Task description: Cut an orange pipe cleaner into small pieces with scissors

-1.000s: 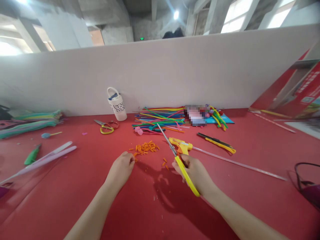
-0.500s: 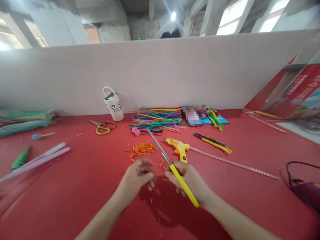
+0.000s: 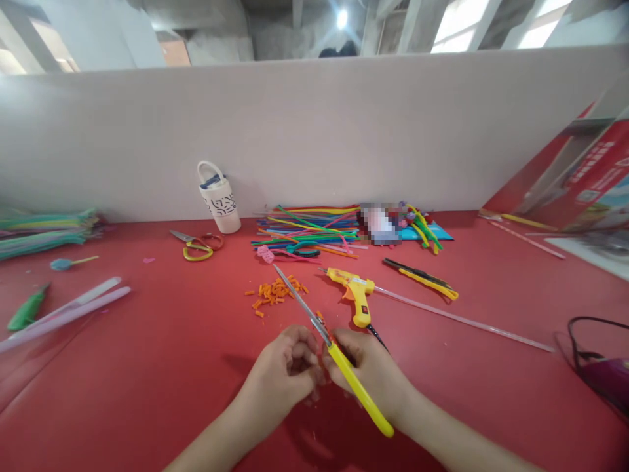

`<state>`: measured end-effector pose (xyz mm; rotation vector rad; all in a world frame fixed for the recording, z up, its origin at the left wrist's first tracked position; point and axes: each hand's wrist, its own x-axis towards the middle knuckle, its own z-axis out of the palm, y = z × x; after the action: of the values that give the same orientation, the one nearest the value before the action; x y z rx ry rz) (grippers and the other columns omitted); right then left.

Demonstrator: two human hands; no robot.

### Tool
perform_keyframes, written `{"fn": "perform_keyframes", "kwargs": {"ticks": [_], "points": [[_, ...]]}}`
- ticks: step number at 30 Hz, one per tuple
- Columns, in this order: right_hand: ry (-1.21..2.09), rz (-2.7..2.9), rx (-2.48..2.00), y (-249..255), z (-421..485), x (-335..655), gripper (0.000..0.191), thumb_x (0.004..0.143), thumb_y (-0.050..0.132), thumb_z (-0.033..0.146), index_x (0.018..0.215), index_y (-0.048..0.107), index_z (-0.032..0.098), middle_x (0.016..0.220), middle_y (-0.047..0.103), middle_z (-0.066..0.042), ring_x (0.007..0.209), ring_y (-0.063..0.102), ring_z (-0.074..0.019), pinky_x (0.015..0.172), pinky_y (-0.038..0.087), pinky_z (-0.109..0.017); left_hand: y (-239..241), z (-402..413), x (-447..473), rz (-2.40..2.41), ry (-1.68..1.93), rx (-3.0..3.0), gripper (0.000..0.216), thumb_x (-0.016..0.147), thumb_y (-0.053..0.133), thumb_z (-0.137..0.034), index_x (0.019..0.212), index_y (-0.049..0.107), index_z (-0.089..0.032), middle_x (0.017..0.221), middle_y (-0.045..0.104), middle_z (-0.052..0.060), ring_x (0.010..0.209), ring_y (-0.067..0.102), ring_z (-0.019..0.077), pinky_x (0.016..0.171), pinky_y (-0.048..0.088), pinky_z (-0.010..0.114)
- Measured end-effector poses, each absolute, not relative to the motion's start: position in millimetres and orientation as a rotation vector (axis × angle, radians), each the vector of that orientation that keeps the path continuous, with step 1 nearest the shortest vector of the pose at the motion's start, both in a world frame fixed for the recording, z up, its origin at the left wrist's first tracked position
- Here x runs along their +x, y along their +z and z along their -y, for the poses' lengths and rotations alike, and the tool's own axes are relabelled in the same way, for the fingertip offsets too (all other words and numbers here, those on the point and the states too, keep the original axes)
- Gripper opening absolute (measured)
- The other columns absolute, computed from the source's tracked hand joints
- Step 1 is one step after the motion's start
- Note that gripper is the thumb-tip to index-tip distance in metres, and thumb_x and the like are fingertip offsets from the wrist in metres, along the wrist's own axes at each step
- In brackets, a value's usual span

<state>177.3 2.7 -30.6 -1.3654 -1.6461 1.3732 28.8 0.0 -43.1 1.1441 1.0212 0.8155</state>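
Note:
Yellow-handled scissors (image 3: pixel 358 387) lie across my right hand (image 3: pixel 376 370), which is closed around them. Their long silver blades point up and left, past a pile of short orange pieces (image 3: pixel 272 293). Close beside it, my left hand (image 3: pixel 285 367) has its fingers curled and thumb drawn in, almost touching the right fingertips. Whatever is between the left fingers is hidden. A yellow hot glue gun (image 3: pixel 358 295) with a long clear glue stick (image 3: pixel 457 319) rests just beyond my right hand.
Colourful pipe cleaners (image 3: pixel 309 229) are heaped by the white partition (image 3: pixel 314 131). A white cup (image 3: pixel 221 206) and red-and-yellow scissors (image 3: pixel 197 249) stand and lie left of them. Farther right is a black-and-yellow tool (image 3: pixel 422 278); at far left, a green-handled tool (image 3: pixel 27 311) beside pale strips (image 3: pixel 73 314).
Both hands have come closer together and lower in the view. The scissors have moved down and left with my right hand. The camera view has shifted slightly.

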Motion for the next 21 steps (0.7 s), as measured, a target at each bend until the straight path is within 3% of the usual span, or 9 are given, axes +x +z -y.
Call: {"fn": "perform_keyframes", "kwargs": {"ticks": [6,10,21], "points": [[1.237,1.715,-1.37,-33.6,-1.5,177.1,0.019,0.062,0.051,0.021,0.055,0.034,0.021,0.054,0.036,0.008,0.052,0.029,-0.0077,0.047,0.027,-0.019,-38.6,4.4,25.8,-1.177,0.766,1.473,0.016,0.063,0.046,-0.007,0.072,0.053,-0.019,0.056,0.052,-0.005,0.049,0.047,0.0106,0.049,0.037,0.022],[1.183,1.741,-1.383,-35.2,-1.6,178.0,0.016,0.064,0.048,0.019,0.057,0.035,0.021,0.054,0.032,0.008,0.052,0.026,-0.0083,0.047,0.024,-0.02,-33.9,3.1,26.4,-1.205,0.782,1.491,0.009,0.065,0.05,-0.014,0.066,0.057,-0.018,0.058,0.053,-0.003,0.054,0.048,0.0128,0.053,0.037,0.024],[1.109,1.813,-1.45,-36.6,0.5,180.6,0.022,0.064,0.052,0.022,0.056,0.032,0.022,0.053,0.032,0.008,0.052,0.025,-0.0089,0.046,0.02,-0.021,-29.7,2.5,28.5,-1.294,0.774,1.615,0.014,0.059,0.05,-0.009,0.053,0.057,-0.019,0.053,0.051,-0.004,0.05,0.044,0.0117,0.049,0.033,0.022]]}}
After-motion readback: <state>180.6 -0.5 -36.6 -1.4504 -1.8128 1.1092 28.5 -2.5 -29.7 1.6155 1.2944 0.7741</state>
